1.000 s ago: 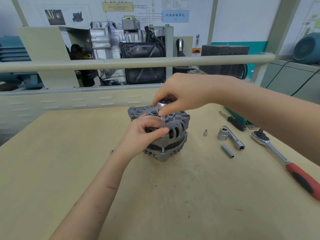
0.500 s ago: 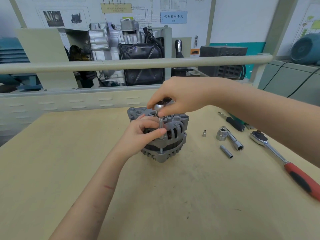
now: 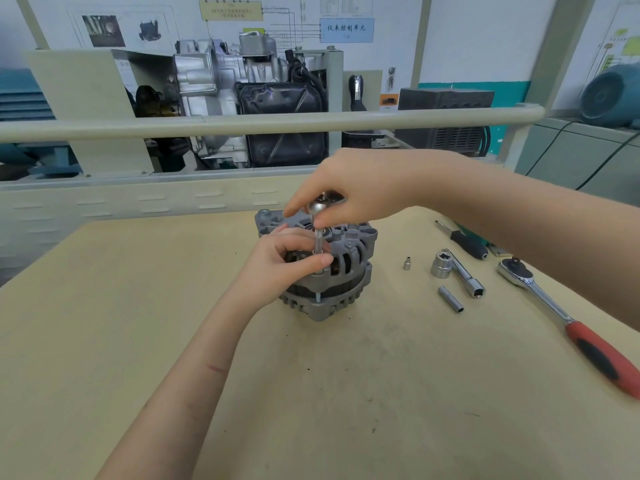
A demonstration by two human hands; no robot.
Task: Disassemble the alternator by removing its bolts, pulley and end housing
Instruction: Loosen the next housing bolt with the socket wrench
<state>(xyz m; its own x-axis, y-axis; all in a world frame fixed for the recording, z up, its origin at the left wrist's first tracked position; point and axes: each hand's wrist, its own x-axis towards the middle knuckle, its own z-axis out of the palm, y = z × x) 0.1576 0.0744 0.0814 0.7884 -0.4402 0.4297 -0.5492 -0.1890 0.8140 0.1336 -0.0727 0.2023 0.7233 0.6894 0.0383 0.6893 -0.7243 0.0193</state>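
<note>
I find the alternator point(image 3: 329, 268) standing upright on the workbench point(image 3: 138, 341), near the bench's middle, its finned housing facing up. A slim driver tool point(image 3: 318, 233) stands vertical over the housing's near edge, its shaft running down to a long bolt point(image 3: 317, 295) visible between the two housing halves.

My right hand point(image 3: 349, 192) comes in from the right and pinches the tool's rounded chrome head between thumb and fingertips. My left hand point(image 3: 284, 261) reaches in from below; its fingers curl around the lower shaft, thumb pressed across it, against the housing.

I see no containers on the bench; the loose parts lie directly on its surface. To the right of the alternator, apart from it, lie a small bit point(image 3: 407, 263), a large socket point(image 3: 441, 265) touching an extension bar point(image 3: 465, 276), and a slim deep socket point(image 3: 450, 299). Further right lie a black-handled screwdriver point(image 3: 464, 240) and a ratchet point(image 3: 568, 320) with a red and black grip, none touched by either hand.
</note>
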